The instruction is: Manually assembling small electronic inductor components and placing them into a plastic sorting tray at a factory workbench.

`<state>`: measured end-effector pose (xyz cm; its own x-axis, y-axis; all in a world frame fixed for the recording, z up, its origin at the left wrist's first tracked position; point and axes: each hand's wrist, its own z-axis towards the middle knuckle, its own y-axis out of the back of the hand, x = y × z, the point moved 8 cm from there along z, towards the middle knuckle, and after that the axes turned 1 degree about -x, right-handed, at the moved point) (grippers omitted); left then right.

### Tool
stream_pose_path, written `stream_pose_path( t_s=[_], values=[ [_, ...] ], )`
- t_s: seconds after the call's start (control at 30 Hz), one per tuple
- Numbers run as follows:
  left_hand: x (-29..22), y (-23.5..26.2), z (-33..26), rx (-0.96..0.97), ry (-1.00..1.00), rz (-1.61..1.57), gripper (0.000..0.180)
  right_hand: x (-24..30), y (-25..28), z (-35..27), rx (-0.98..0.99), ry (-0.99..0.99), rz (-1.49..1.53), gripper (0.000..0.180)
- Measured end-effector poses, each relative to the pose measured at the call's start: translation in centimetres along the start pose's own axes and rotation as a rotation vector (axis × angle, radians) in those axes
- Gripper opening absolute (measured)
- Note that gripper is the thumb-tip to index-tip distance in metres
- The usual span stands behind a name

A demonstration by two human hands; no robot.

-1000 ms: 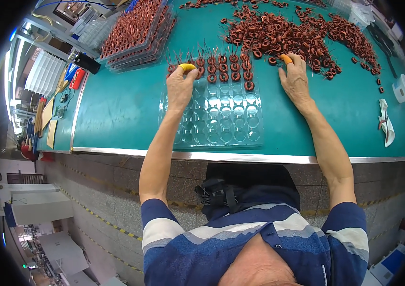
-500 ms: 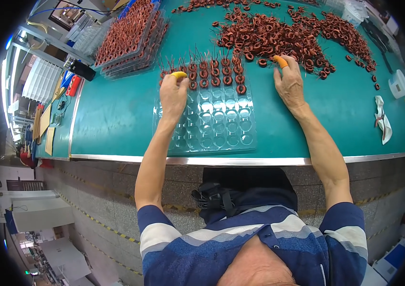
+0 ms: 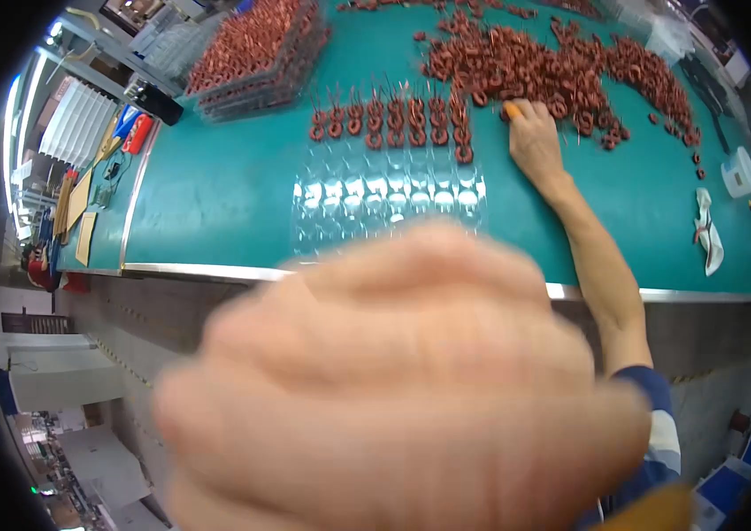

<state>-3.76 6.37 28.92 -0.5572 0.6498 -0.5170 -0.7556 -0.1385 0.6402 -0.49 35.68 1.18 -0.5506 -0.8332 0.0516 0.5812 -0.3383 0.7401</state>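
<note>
My left hand (image 3: pixel 402 380) is very near the camera, large and smeared by motion, so I cannot make out how its fingers are set or whether they hold anything. A blurred yellow-orange patch shows at its lower right. At the near edge of a heap of copper-wound ring coils (image 3: pixel 517 62), my right hand (image 3: pixel 535 142) has its fingers bunched together, an orange finger cot on one. A coil lies right by these fingertips; what is between them is hidden. Left of it, a clear plastic tray (image 3: pixel 331 190) carries upright coils (image 3: pixel 396 124) in its far rows, with bare pockets nearer me.
Filled trays (image 3: pixel 252 62) stand stacked at the far left. A black cylinder (image 3: pixel 154 102) and a red tool (image 3: pixel 135 134) lie left of them. On the right are a white tub (image 3: pixel 739 173) and a white cloth (image 3: pixel 707 234). The metal-edged table (image 3: pixel 190 268) ends before me.
My left hand has left the tray and come up close to the camera, covering its lower middle. My right hand's fingers have drawn together at the heap's edge. The view has shifted slightly.
</note>
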Motion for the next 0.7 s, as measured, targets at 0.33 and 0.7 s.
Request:
stream_pose_path(
  t_s=[0.33, 0.7],
  values=[
    [2.6, 0.9, -0.4, -0.022, 0.106, -0.248, 0.008, 0.2, 1.3, -0.9, -0.044, -0.037, -0.143, 0.021],
    [3.7, -2.1, 0.5, 0.017, 0.114, -0.567, 0.007, 0.3, 1.3, -1.6, 0.006, 0.04, -0.066, 0.012]
  ],
)
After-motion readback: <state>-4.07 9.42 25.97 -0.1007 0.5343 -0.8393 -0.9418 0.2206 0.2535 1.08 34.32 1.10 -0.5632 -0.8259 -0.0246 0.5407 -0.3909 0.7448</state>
